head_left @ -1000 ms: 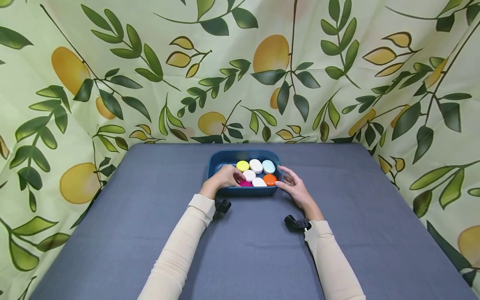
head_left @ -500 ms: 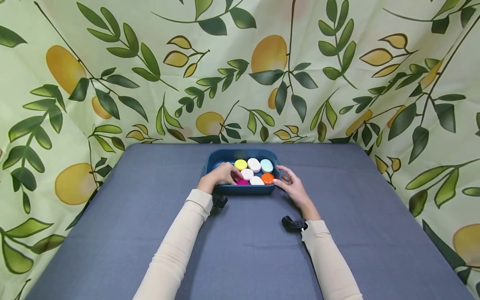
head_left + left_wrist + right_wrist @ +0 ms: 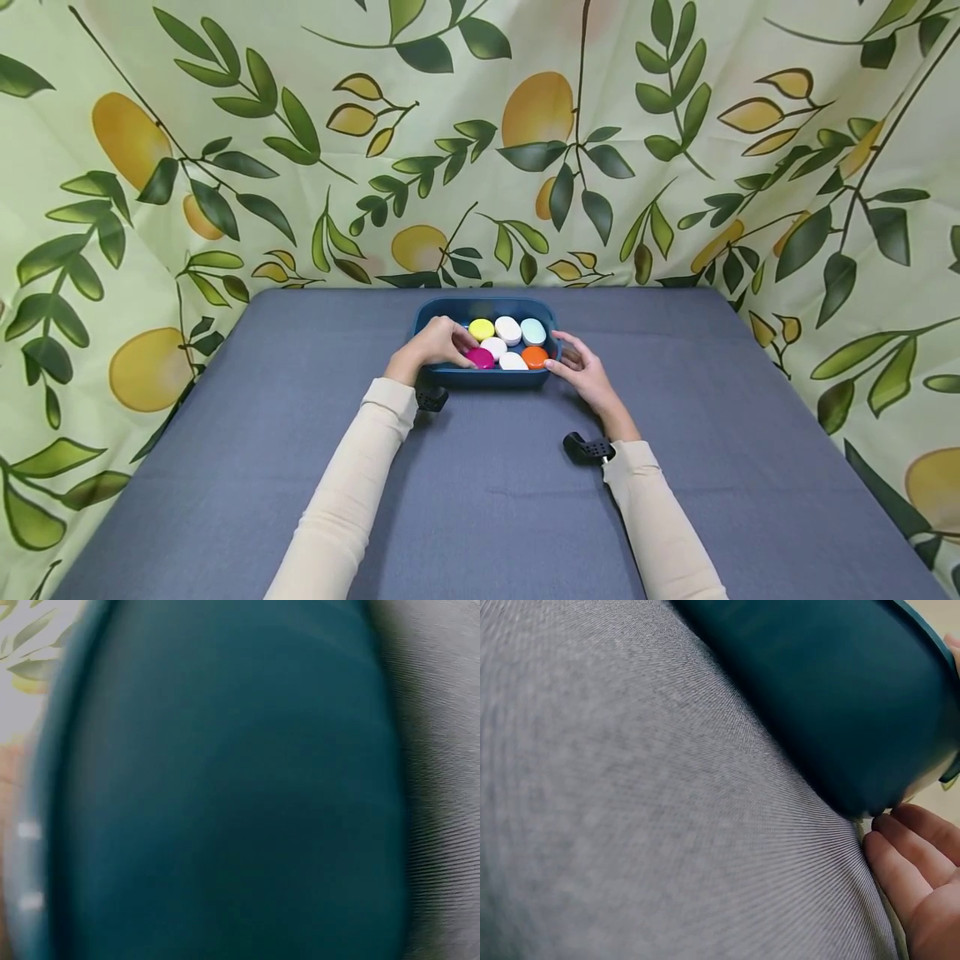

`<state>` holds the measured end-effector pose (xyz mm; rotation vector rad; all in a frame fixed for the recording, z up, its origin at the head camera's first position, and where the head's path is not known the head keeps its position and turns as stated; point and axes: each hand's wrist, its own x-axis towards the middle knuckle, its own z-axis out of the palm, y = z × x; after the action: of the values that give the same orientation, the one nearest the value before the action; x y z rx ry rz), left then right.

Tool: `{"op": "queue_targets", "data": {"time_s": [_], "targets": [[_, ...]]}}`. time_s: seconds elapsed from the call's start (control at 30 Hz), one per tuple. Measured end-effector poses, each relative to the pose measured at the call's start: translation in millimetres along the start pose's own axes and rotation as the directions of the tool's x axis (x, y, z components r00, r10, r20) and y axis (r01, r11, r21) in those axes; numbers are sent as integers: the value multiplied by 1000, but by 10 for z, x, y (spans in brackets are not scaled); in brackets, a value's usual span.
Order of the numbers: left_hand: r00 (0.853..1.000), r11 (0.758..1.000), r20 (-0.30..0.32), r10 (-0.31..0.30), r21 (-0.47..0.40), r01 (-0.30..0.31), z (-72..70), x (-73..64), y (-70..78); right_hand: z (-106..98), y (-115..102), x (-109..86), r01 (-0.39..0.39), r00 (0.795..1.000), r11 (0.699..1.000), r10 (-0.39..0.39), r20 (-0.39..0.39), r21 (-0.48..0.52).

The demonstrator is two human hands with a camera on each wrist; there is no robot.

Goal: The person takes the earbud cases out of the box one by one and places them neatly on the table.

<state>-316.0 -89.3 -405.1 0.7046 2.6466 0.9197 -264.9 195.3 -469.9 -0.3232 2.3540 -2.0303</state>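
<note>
A dark blue oblong bin (image 3: 491,380) stands near the far side of the table. In it lie several smooth, rounded discs: yellow (image 3: 482,330), pale blue (image 3: 533,332), orange (image 3: 535,358), some white ones (image 3: 507,331) and a magenta disc (image 3: 481,358). My left hand (image 3: 437,342) reaches over the front left of the bin and pinches the magenta disc at its left side. The right hand (image 3: 587,377) holds the bin's right end, thumb at the front corner, fingers further back. In the right wrist view, curled fingers (image 3: 904,866) meet the bin's outer wall (image 3: 832,690).
Grey-blue cloth (image 3: 495,500) covers the table. Behind and beside it hangs a curtain (image 3: 450,100) printed with leaves and fruit. Black wrist mounts (image 3: 588,448) sit below both hands. The bin's wall (image 3: 232,765) fills most of the left wrist view.
The left hand has shifted slightly left and up over the bin; the magenta disc has moved a little left with it and shows more fully. The right hand stays on the bin's end.
</note>
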Motion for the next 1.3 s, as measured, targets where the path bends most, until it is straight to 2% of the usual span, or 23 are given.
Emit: {"op": "queue_targets", "data": {"time_s": [0.13,0.33,0.4,0.53,0.7,0.93,1.17,1.3], "targets": [[999,998,-44,-25,-56,22,-72,-71,75,-5,-10,-30,7,1000,1000,-7,-2,-21],[997,995,-79,-18,-103,10,-122,-197,219,22,-225,-114,-21,1000,1000,21,-16,4],[996,994,-88,-5,-111,-4,-112,-246,262,23,-235,-116,-22,1000,1000,22,-15,10],[994,991,-101,49,-118,-61,-54,-354,347,3,-112,-60,-23,1000,1000,23,-16,16],[987,981,-111,117,-143,-133,69,-477,444,-12,26,-8,-17,1000,1000,17,-26,-8],[977,976,-74,201,-71,-206,331,-608,583,-9,53,6,-21,1000,1000,21,-22,-13],[984,984,-62,169,-56,-172,671,-643,657,-16,21,9,-44,999,999,44,-1,-23],[985,985,-83,153,-66,-158,847,-634,672,8,-123,-59,-49,999,998,50,8,-30]]}}
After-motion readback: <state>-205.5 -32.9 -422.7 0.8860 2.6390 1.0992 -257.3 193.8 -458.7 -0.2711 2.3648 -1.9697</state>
